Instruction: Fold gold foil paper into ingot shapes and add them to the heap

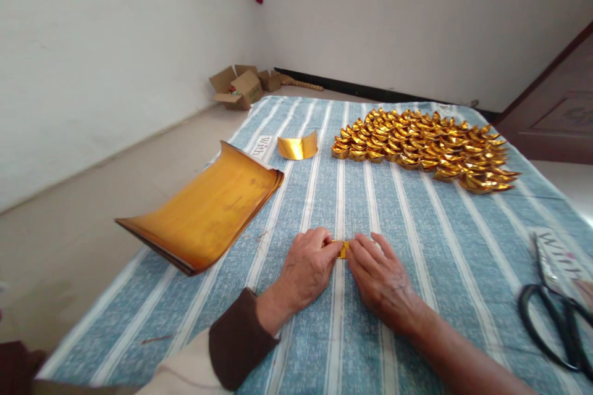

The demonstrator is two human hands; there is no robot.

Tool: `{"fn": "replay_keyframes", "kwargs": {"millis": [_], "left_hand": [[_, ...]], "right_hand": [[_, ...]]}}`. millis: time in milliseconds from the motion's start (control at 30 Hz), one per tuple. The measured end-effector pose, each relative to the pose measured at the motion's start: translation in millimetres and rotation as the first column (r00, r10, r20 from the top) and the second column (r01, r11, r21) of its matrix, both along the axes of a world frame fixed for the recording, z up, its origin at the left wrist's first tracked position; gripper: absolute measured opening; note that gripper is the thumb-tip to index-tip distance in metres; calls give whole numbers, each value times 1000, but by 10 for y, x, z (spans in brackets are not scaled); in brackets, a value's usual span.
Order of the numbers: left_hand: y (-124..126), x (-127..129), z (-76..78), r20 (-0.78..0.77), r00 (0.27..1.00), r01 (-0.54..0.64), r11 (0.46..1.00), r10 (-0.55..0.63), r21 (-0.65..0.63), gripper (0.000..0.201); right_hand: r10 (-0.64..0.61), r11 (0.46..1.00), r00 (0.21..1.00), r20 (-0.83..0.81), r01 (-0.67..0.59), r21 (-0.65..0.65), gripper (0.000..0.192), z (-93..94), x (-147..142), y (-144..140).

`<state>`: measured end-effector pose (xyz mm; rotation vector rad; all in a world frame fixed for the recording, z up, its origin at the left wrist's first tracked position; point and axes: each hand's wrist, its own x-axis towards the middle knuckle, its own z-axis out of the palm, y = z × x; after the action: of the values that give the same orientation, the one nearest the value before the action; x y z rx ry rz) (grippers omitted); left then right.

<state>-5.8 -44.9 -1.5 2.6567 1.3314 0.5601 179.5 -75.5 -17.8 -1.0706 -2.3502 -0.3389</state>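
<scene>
A small folded piece of gold foil paper (343, 250) lies on the striped cloth, showing between my two hands. My left hand (311, 259) is closed on its left end, with thumb and forefinger pinching it. The fingers of my right hand (377, 268) press together on its right end, and the little finger lifts slightly away. Both hands rest on the cloth and hide most of the piece. Beyond them stands a single curved sheet of gold foil paper (298, 145). To the left lies a thick stack of gold foil paper (204, 207) with curled edges.
Many folded gold foil ingots (417, 142) sit in rows at the back right. Black-handled scissors (551, 315) lie at the right edge. The blue-and-white striped cloth (315, 197) covers the table. An opened cardboard box (238, 86) stands on the floor behind it.
</scene>
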Motion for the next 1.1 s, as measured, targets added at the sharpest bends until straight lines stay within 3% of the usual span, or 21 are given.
{"fn": "replay_keyframes", "kwargs": {"millis": [333,633,800,1100], "left_hand": [[-6,-8,12,-38,999,6,1000,-7,-18,18],[-14,-11,-19,-29,1000,-8,1000,9,20,15],[-97,-129,40,50,996,74,997,-75,28,21],[-261,-231,123,-15,979,205,966,-205,156,30]], "right_hand": [[-101,994,995,13,102,-30,36,-122,-117,-146],[-102,993,994,41,104,-54,36,-129,-121,-151],[-82,997,995,56,83,-12,32,-131,-143,-151],[-111,994,994,13,111,-19,31,-154,-192,-162]]}}
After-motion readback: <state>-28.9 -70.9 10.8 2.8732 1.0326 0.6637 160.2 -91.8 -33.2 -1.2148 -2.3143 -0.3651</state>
